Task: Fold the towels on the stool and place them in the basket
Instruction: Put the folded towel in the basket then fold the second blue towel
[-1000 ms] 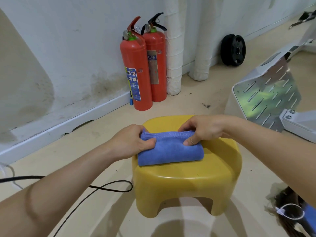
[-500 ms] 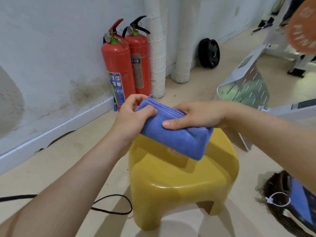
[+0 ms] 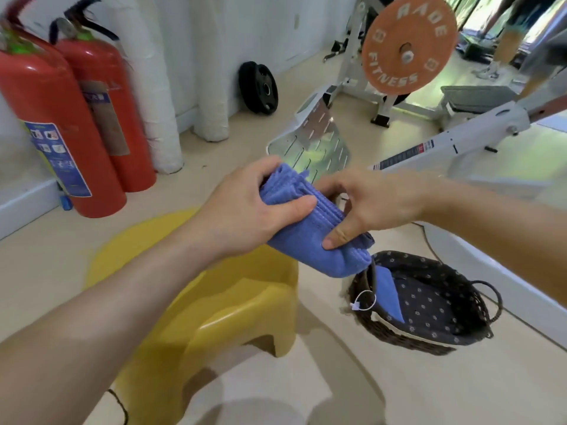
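A folded blue towel (image 3: 310, 237) hangs in the air between my hands, above the right edge of the yellow stool (image 3: 233, 296). My left hand (image 3: 245, 210) grips its far end, thumb across the top. My right hand (image 3: 365, 204) pinches its near end, thumb on top and fingers behind. The towel's lower tip hangs just over the left rim of the dark wicker basket (image 3: 460, 342), which stands on the floor right of the stool. Another folded blue towel (image 3: 388, 291) lies inside the basket against its left wall.
Two red fire extinguishers (image 3: 58, 124) stand at the wall on the left, beside white wrapped pipes (image 3: 153, 87). A white weight machine (image 3: 460, 145) with an orange plate (image 3: 408, 44) stands behind the basket. A black cable (image 3: 119, 406) lies on the floor by the stool.
Both hands lifted the folded towel off the stool top and carried it to the right, to the basket's rim. The view swung right, bringing the whole basket into sight.
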